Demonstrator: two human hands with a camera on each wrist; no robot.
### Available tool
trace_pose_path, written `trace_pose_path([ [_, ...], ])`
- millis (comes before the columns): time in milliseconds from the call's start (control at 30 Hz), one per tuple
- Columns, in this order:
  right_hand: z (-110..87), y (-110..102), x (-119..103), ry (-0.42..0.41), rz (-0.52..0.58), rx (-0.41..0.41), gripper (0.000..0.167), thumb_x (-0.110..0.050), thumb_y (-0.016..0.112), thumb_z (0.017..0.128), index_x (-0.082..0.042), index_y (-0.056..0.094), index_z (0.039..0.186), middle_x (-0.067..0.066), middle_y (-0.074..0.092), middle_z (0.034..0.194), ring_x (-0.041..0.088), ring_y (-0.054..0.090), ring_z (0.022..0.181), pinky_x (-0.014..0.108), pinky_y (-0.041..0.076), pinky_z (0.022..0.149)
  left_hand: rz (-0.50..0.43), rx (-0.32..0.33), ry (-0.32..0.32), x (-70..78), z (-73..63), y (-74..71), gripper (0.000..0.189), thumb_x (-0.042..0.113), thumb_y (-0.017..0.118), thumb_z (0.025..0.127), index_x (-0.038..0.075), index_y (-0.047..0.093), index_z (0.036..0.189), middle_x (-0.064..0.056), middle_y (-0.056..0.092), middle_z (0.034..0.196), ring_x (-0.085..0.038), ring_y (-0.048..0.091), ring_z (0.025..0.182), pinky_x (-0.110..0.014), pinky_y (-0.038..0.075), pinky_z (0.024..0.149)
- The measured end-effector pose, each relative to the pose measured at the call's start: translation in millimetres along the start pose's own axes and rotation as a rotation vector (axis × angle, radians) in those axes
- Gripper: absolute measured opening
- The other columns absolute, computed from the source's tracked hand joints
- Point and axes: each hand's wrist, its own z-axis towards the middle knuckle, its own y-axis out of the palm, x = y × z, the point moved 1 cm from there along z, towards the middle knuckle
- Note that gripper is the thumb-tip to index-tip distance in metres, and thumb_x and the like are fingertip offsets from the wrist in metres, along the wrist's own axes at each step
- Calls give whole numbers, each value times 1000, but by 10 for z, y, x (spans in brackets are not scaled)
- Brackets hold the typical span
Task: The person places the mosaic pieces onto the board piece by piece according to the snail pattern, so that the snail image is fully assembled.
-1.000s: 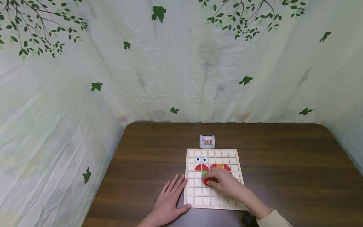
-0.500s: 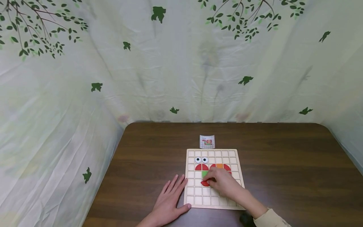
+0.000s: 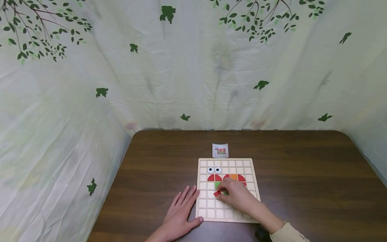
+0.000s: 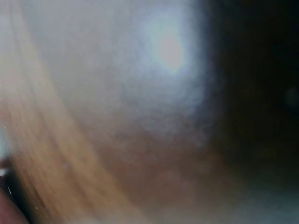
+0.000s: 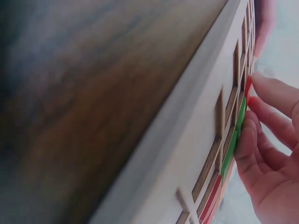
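My right hand (image 3: 237, 195) is over the middle of a light wooden grid board (image 3: 207, 213) and pinches a small red piece (image 3: 217, 194) between thumb and fingers. In the right wrist view, the red piece (image 5: 248, 87) sits at the fingertips, low at the board's surface; whether it lies inside a cell is hidden. Green pieces (image 5: 228, 157) lie in cells beside the fingers. My left hand (image 3: 180, 213) rests with spread fingers along the board's left edge, thumb at the near left corner. The left wrist view is too blurred to show the hand's work.
Two round eye pieces (image 3: 214, 170), red rounded pieces (image 3: 215, 178), an orange square (image 3: 233, 176) and a green piece (image 3: 217, 185) sit on the board. A small picture card (image 3: 220, 151) lies beyond it on the brown table (image 3: 296, 168). A leaf-printed curtain (image 3: 193, 67) hangs behind.
The red piece has turned in my right fingers, from a broad rounded face to a narrower tilted shape. My right hand has barely shifted, and the left hand stays put.
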Motion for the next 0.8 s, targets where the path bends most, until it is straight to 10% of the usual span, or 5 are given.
trace_pose_path([
  [800,-12,1,19,92,36,47,14,-21,83,77,-20,70,79,-10,54,76,8,47,68,24,44,61,0,-28,-17,-9,3,9,85,69,49,90,22,27,157,5,16,163,-20,8,150,-43,5,114],
])
